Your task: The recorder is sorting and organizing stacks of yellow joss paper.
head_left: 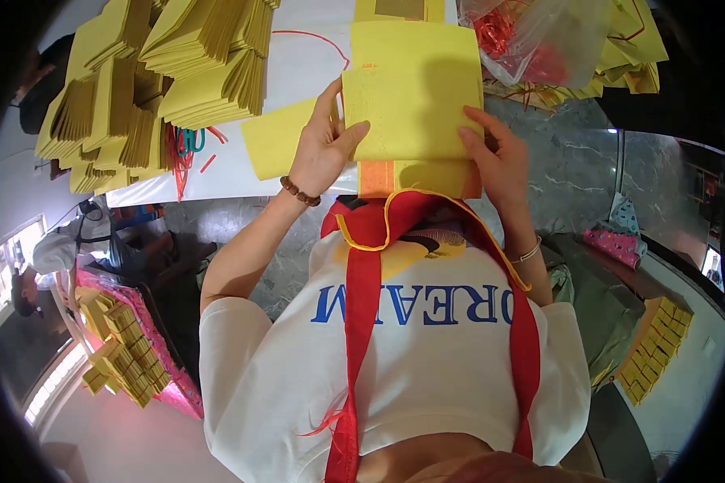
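Between my hands is a stack of yellow paper sheets [411, 113], held upright-edged over the table's front edge. My left hand [326, 149] grips its left side, thumb on the front face and fingers behind the edge. My right hand [498, 153] pinches the right side, with thumb and fingers bent at the edge. Below the stack, another yellow sheet with an orange patch [377, 179] shows near my red apron [366, 225]. A loose yellow sheet [278, 138] lies on the table beside my left hand. How many sheets I hold cannot be made out.
Bundles of folded yellow paper [209, 64] pile up on the white table [302, 48] at the left. Teal-handled scissors [190, 142] and red strings [180, 173] lie beside them. At the far right sits a clear plastic bag [540, 40] with red string. More bundles [129, 346] stand behind.
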Demonstrator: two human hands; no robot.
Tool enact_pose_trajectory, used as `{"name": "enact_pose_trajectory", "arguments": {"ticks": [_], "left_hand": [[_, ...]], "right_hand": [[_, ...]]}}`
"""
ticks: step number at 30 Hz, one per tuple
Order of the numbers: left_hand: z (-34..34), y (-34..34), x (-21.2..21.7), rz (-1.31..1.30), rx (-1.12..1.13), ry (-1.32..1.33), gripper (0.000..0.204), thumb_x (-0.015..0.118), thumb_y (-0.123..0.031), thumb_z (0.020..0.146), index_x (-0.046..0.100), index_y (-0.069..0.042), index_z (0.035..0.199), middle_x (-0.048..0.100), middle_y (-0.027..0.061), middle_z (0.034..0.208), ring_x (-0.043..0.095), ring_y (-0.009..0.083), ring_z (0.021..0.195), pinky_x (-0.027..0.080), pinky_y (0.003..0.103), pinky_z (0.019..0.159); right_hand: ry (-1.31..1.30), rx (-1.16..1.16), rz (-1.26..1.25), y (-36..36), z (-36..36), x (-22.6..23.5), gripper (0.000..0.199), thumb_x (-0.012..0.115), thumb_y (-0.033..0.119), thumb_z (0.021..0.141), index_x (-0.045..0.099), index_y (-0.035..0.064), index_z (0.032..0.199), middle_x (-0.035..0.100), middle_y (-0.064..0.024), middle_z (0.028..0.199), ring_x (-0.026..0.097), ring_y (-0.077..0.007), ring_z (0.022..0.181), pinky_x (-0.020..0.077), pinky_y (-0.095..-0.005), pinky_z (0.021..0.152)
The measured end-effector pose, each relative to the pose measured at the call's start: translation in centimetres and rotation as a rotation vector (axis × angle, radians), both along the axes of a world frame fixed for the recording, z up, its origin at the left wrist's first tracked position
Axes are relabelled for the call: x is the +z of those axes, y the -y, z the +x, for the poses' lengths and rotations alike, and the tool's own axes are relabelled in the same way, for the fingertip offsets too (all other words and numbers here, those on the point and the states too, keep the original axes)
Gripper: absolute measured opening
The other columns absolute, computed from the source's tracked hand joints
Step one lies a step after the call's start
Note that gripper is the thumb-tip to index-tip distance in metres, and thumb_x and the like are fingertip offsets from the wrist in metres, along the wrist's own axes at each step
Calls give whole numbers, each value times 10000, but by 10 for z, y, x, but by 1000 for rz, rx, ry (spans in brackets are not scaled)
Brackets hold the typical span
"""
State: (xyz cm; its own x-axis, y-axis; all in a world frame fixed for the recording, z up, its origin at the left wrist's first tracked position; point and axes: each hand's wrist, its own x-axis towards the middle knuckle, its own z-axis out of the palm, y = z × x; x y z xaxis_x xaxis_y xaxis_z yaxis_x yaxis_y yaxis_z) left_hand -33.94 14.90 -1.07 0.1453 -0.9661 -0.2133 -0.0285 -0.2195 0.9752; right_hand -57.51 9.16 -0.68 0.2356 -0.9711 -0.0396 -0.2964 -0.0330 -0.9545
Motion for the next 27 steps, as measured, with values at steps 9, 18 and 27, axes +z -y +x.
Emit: {"name": "enact_pose_trajectory", "arguments": {"ticks": [9, 18, 27], "left_hand": [[-3, 5, 5, -7, 38, -21, 659, 577, -27, 839, 234, -68, 1400, 473, -37, 554, 400, 33, 462, 323, 206, 428], [-6, 4, 19, -93, 26, 561, 520, 643, -155, 796, 427, -98, 1265, 502, 46, 554, 494, 184, 480, 381, 314, 469], [-50, 28, 23, -565, -347, 1240, 578, 580, -425, 809, 456, -124, 1286, 384, 154, 1352, 325, 334, 1257, 249, 492, 1013]], "right_hand": [[-49, -127, -42, 5, 9, -10, 257, 642, 124, 805, 640, 22, 1041, 550, -8, 634, 448, -59, 567, 374, -227, 509], [-51, -146, -70, 6, 10, -15, 256, 633, 137, 801, 641, 26, 1032, 583, -42, 641, 473, -78, 556, 392, -251, 510], [-43, -154, -55, 5, 10, -16, 254, 624, 146, 805, 640, 21, 1026, 592, -73, 657, 502, -89, 560, 416, -245, 529]]}}
